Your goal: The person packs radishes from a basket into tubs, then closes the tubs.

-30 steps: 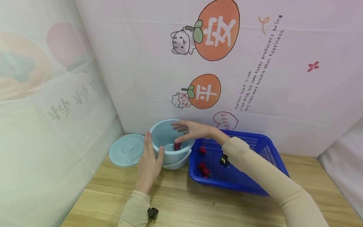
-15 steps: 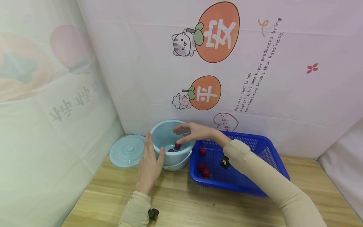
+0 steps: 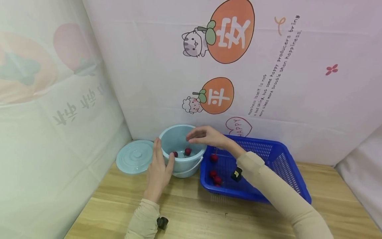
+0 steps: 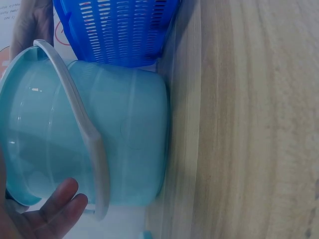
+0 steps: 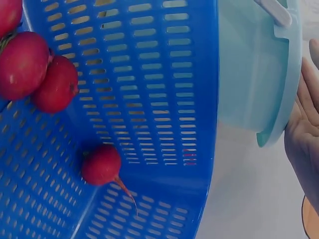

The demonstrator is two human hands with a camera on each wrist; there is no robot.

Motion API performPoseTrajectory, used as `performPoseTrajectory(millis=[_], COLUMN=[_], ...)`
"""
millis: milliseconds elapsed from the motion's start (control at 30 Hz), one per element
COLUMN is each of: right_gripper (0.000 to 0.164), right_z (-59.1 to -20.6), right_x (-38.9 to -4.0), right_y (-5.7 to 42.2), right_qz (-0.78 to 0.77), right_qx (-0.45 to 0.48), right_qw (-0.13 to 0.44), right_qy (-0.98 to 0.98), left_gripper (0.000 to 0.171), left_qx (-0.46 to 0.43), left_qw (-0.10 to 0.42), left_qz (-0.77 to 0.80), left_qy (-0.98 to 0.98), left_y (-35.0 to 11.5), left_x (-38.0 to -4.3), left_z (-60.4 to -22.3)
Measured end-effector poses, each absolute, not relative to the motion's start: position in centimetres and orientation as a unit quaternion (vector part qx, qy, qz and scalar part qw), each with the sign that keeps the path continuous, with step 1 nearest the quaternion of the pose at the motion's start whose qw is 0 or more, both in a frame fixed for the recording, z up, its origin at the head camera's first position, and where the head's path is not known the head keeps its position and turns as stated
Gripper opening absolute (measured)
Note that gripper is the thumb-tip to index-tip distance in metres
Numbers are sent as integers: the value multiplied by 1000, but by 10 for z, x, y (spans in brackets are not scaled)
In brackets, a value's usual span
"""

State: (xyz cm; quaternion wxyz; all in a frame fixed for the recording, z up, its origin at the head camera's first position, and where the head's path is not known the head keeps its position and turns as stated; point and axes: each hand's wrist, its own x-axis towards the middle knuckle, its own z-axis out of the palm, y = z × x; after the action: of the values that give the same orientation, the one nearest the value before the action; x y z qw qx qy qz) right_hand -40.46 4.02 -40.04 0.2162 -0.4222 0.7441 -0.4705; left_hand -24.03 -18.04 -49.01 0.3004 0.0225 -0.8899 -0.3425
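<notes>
A light blue bucket (image 3: 185,166) stands on the table with its white handle (image 4: 82,124) hanging down one side. Two red radishes (image 3: 187,151) show on its floor. My left hand (image 3: 157,172) lies along the bucket's left side, fingers straight, fingertips at the rim. Over the right part of the bucket's mouth is my right hand (image 3: 207,136), its fingers loosely bent with nothing between them. To the right sits a blue plastic basket (image 3: 256,196) with several radishes inside; one radish (image 5: 102,165) has a thin root tail.
The round light blue lid (image 3: 135,156) lies left of the bucket, near the printed cloth backdrop (image 3: 155,83). The basket's slotted wall is right beside the bucket. My right forearm (image 3: 277,186) crosses over the basket.
My right hand has let go of a radish, which now lies in the bucket, and has risen slightly away toward the right. The left hand keeps its place on the bucket.
</notes>
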Motion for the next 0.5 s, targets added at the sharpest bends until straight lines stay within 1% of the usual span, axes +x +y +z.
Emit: performPoseTrajectory(millis=[100,233,333,500], right_gripper=[27,24,22,22], right_z=[-402,-408,-412,-411], right_x=[-404,-403,-403,-403], right_y=[42,50,53,47], right_qz=[-489,-519,-530,-524], right_qx=[-423,-414,-413,-429], right_qw=[203,189,188,190], right_qy=[735,724,716,711], left_gripper=[76,77,77,76], left_qx=[23,15,14,24], left_qw=[306,299,294,303], left_qz=[-343,-345,-352,-354], left_qy=[-888,-890,-889,-884], left_y=[-181,-178,-177,-180], left_x=[-242,-242,-242,-241], left_z=[-488,-488,-490,-490])
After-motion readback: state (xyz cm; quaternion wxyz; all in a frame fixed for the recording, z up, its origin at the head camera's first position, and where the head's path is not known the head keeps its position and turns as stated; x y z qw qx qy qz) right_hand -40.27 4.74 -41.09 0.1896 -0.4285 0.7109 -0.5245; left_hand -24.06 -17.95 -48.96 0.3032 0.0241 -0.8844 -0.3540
